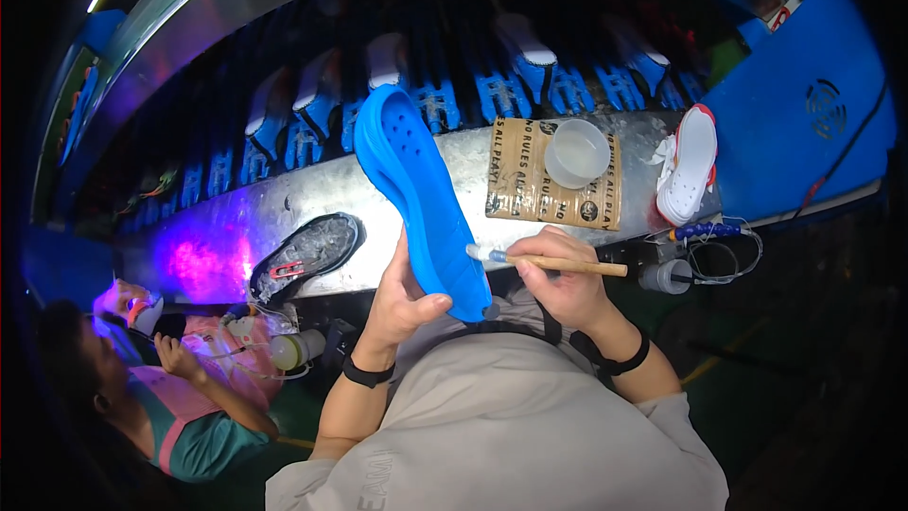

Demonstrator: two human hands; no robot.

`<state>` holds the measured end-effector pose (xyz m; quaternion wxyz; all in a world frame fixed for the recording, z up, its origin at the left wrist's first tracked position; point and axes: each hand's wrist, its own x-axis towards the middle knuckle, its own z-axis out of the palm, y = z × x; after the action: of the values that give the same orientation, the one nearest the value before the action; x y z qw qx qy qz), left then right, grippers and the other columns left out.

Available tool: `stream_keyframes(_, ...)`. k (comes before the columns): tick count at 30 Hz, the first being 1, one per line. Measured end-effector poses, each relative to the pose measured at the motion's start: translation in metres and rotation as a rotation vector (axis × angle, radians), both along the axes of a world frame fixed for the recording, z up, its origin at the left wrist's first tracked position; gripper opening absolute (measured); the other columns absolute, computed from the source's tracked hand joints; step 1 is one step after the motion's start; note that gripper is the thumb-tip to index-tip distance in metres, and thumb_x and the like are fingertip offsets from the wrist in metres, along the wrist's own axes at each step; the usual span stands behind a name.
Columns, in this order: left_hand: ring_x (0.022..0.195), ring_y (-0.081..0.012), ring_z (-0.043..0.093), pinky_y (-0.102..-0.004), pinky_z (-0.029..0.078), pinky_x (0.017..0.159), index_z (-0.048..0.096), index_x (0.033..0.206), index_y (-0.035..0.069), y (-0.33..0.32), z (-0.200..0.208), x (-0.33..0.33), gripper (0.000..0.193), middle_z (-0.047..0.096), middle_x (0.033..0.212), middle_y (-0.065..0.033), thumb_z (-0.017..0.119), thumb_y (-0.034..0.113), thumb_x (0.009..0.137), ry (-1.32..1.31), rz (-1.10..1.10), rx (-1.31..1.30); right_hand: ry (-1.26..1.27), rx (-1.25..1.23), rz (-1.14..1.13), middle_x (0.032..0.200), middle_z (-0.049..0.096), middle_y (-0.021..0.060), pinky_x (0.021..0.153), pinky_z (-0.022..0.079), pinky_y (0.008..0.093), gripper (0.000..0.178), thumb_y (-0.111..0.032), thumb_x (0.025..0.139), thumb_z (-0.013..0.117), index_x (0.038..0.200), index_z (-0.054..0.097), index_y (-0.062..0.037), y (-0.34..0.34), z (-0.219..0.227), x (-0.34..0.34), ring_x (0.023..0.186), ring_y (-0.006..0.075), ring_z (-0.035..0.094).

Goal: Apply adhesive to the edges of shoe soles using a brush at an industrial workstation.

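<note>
A bright blue shoe sole point(423, 213) is held up in front of me, tilted, its hollow inner side toward me and several small holes at its far end. My left hand point(402, 308) grips its near end from the left, thumb along the rim. In my right hand point(566, 284) is a brush point(591, 268) with a wooden handle, held between thumb and fingers. The brush's pale tip meets the inside of the sole near its right edge. Beyond my right hand, a translucent plastic tub point(577, 156) stands on a printed brown cardboard sheet point(511, 194).
A shiny metal ledge point(454, 147) carries a dark sole-shaped piece point(307, 260) at left and a white sole with red edging point(695, 166) at right. Behind it, blue racks point(501, 95) bear shoes. A co-worker point(189, 416) is at lower left. A cabled container point(667, 276) hangs right.
</note>
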<state>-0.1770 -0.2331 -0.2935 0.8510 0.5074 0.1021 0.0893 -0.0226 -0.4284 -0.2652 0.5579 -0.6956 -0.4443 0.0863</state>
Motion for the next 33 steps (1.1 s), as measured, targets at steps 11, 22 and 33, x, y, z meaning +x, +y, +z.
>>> stream_keyframes(11,0.116,-0.0400,0.067,-0.0484,0.054,0.101,0.030,0.155,-0.002,0.026,0.019,-0.018,0.090,0.058,0.137,-0.0207,0.069,0.047,0.091,-0.072,-0.287,-0.444,0.487,0.321,-0.234,0.091,0.065,0.0070,0.073,0.050,0.0248,0.016,-0.008,0.097,0.057,0.105,0.066,0.0027,-0.013,-0.027,0.005,0.077,0.0115,0.061)
stream_keyframes(22,0.109,-0.0443,0.067,-0.0422,0.059,0.093,0.028,0.153,-0.010,0.225,0.262,0.103,0.090,0.047,0.142,-0.0348,0.054,0.059,0.101,-0.772,0.115,-0.225,0.403,0.292,-0.281,0.084,0.058,0.0029,0.070,0.040,0.0238,0.017,-0.016,0.103,0.055,0.105,0.062,0.0000,-0.013,-0.060,0.010,0.076,0.0094,0.053)
stream_keyframes(33,0.124,-0.0404,0.058,-0.0544,0.046,0.105,0.060,0.136,0.005,0.444,0.268,0.041,0.058,0.057,0.133,-0.0307,0.070,0.037,0.089,0.678,1.353,1.712,0.126,0.109,-0.362,0.095,0.064,0.0113,0.075,0.048,0.0332,0.020,-0.008,0.097,0.058,0.112,0.064,0.0047,0.007,-0.109,0.016,0.081,0.0189,0.059)
